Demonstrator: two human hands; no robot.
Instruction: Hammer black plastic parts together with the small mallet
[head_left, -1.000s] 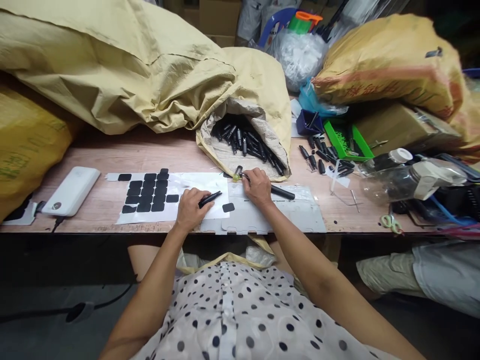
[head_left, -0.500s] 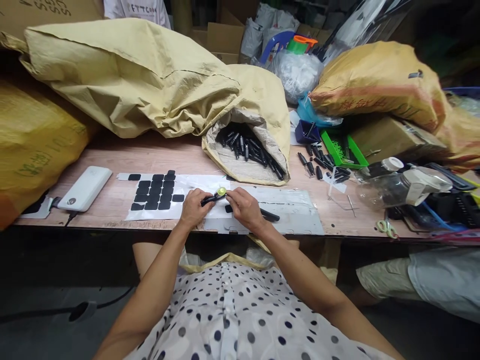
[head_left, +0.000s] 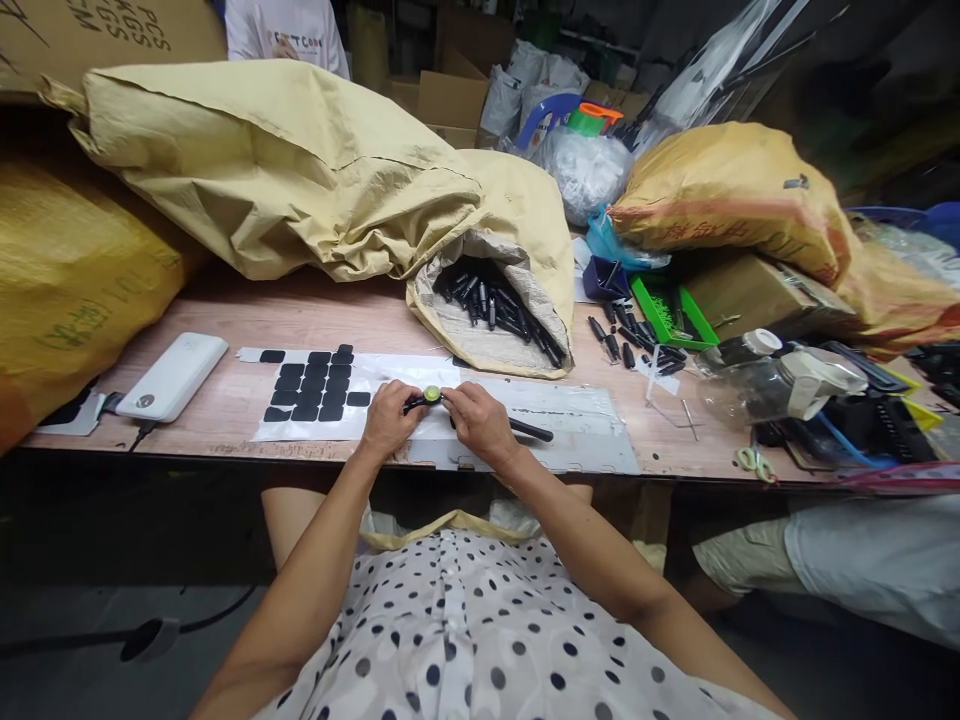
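Note:
My left hand [head_left: 388, 420] is closed round a slim black piece with a round yellow-green disc [head_left: 432, 395], holding it just over the table. From the other side, my right hand [head_left: 480, 422] reaches in with its fingertips pinched at the right edge of the disc. What those fingertips grip is too small to make out. A long black handle-like part [head_left: 534, 430] lies on the grey board [head_left: 592, 440], partly hidden by my right hand. Left of my hands is a white sheet [head_left: 367, 365] bearing rows of black rounded squares [head_left: 309, 385].
A large tan sack [head_left: 300, 170] spills black parts [head_left: 491, 305] from its mouth. At left lies a white power bank [head_left: 172, 377] with a cable. Toward the right are a green tray [head_left: 701, 335], loose black parts [head_left: 626, 330], scissors [head_left: 755, 464] and a clear jug [head_left: 750, 390]. Another person's leg [head_left: 750, 560] shows below.
The camera view has shifted slightly. The disc piece has turned a little and sits lower between my hands, and my right fingertips are now at the disc's edge.

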